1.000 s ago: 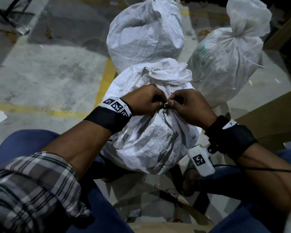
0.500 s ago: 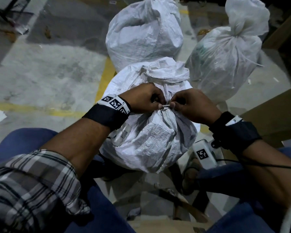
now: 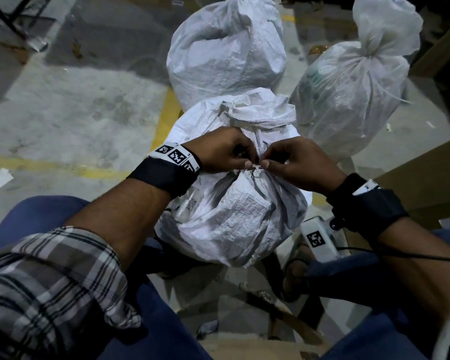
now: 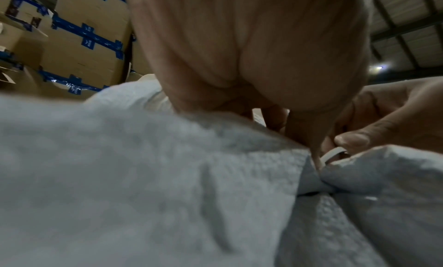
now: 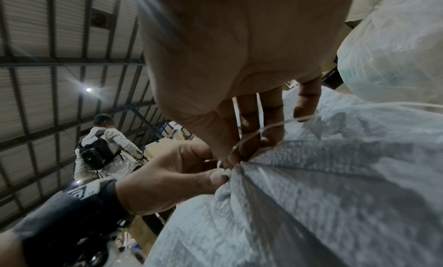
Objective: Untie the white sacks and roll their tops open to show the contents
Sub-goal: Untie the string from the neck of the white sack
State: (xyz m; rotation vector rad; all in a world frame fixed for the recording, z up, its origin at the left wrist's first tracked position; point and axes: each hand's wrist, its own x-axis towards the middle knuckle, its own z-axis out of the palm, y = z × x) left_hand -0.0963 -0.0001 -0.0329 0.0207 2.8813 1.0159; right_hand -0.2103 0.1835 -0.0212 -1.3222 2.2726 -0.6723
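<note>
While both our hands pinch the thin white tie (image 3: 257, 166) at the neck of the nearest sack (image 3: 234, 214), a little more of it shows between our thumbs than a second ago. Our left hand (image 3: 225, 152) holds one bit and our right hand (image 3: 298, 162) holds the other. We think the knot is starting to come loose. The sack sits between our knees, still bunched shut. Two more sacks (image 3: 226, 50) wait behind it, both still tied.

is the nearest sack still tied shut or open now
Tied shut. The nearest sack has its neck bunched; the left hand and right hand pinch the white tie.
</note>
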